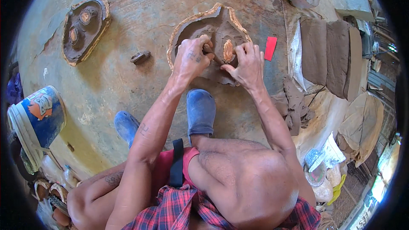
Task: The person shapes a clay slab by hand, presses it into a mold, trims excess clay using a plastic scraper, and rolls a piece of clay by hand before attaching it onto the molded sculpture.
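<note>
Bgd: worn, mottled grey-tan concrete-like floor (140, 17), stained & smeary, below the fingers. Step in hand, I'd judge: working soft clay in by finger. Best w/ short even presses, thumb flat, other hand steadying; avoid air gaps & thin spots, don't nick raised bits.

Materials, biggest first. Well R of R fingers: thick flat-faced dark brown clay slabs (314, 55), smooth. Directly under the fingers: pointed-top, round-sided shallow mould (218, 7), crusty orange-brown rim, damp-looking grey-brown clay lining (222, 23). Well L of L fingers: similar elongated second mould (90, 38), same rough rim.

R hand (248, 66): fingers curled by rim, thumb apart from them; pressure, can't tell. Just R of its fingers: flat red tapered piece (271, 48), maybe plastic. Btwn both hands' fingertips: raised grainy orange oval (228, 51). L of L fingers: rough dark clay lump (140, 57). L hand (192, 57): thumb & forefinger together, clamped on thin dark clay strip (218, 59), its lower end nr R thumb.
</note>
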Demonstrator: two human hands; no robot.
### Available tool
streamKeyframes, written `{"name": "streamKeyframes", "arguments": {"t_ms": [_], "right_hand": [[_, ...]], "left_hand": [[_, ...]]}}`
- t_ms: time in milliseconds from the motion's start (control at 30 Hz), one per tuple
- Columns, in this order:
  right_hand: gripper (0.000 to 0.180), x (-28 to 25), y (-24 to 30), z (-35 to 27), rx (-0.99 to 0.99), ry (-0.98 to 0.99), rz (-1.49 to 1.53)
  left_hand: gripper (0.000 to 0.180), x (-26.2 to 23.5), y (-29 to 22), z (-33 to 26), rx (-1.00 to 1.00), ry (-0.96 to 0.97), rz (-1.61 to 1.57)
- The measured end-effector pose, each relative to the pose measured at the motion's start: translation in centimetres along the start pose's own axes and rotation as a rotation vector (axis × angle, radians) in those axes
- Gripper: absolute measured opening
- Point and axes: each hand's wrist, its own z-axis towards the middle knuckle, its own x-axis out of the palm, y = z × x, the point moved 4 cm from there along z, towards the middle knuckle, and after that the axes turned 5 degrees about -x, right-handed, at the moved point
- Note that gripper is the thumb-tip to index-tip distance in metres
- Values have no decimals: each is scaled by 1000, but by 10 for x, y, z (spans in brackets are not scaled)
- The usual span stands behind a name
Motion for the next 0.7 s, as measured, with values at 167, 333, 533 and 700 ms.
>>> {"name": "streamKeyframes", "arguments": {"t_ms": [167,333,533,700], "right_hand": [[75,1,-1,1,47,-117,47],[86,8,6,-2,175,-143,37],[98,14,7,7,295,-98,91],[107,11,13,13,286,-78,114]], "left_hand": [[26,2,-6,12,35,56,34],[25,-3,-10,18,68,61,41],[25,1,-6,32,66,67,-7],[24,0,-4,41,69,78,18]]}}
